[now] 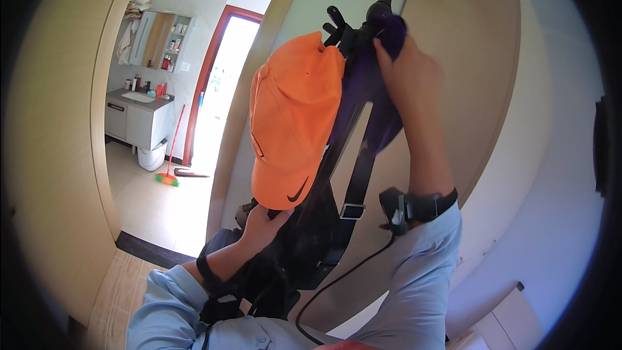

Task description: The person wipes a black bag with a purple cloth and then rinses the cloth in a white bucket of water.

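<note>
A black coat rack [380, 12] rises before me, with a knob on top and short hooks. An orange Nike baseball cap [296, 116] hangs from it, brim down. Just below the brim, my left hand [265, 228] closes around a dark part that looks like the rack's pole; the cap partly hides it. Up near the top, my right hand [413, 70] pinches a dark purple cloth item [392, 34], perhaps a cap, against the rack. Its lower part hangs behind the fingers. A black strap with a metal buckle [353, 211] and a black bag [311, 272] hang below.
Behind the rack stands a beige wardrobe [461, 58]. Through a doorway on the left are a washbasin cabinet [138, 119], a white bucket [151, 157] and a broom [167, 179]. A black cable [335, 284] runs from the device on my right wrist.
</note>
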The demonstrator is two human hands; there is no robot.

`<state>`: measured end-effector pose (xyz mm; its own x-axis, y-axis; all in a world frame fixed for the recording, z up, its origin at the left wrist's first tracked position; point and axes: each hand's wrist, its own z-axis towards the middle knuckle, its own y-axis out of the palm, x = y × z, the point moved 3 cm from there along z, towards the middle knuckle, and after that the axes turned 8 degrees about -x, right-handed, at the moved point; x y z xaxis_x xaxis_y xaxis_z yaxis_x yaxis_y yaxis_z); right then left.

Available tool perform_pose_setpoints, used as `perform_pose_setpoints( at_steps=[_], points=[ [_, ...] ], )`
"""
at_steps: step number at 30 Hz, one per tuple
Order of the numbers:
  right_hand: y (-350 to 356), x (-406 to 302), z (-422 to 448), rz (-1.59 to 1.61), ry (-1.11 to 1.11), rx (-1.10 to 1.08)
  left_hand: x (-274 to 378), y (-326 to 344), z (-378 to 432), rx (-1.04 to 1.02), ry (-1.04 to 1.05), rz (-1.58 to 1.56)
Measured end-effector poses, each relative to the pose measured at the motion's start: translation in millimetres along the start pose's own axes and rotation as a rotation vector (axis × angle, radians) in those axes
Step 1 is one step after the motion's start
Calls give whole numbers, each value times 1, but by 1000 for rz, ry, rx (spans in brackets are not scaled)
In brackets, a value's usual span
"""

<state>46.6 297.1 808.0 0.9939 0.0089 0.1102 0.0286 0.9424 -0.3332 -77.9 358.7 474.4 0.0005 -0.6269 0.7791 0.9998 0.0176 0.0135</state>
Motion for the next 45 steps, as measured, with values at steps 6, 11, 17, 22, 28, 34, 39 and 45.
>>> perform_pose_setpoints(
  at_steps=[6, 11, 17, 22, 28, 34, 39, 45],
  points=[
    [-15, 74, -18, 425, 99, 397, -8, 0, 1, -12, 67, 29],
    [-28, 38, 10, 43, -366, 501, -3, 3, -3, -68, -62, -56],
    [12, 8, 22, -212, -361, -117, -13, -2, -3, -72, -30, -48],
    [13, 19, 68, -296, -264, -474, -1, -1, -5, -104, -8, -51],
    [9, 23, 63, -110, -218, -517, -1, -3, -3, -94, -32, 7],
    [14, 33, 28, 100, -203, -29, -1, -3, -3, -93, -13, -41],
    [14, 55, 22, 563, -207, 59, 9, 0, -5, -112, 86, -70],
    [38, 82, 16, 1177, -182, 132, 3, 2, -5, -79, 71, 8]
  ],
)
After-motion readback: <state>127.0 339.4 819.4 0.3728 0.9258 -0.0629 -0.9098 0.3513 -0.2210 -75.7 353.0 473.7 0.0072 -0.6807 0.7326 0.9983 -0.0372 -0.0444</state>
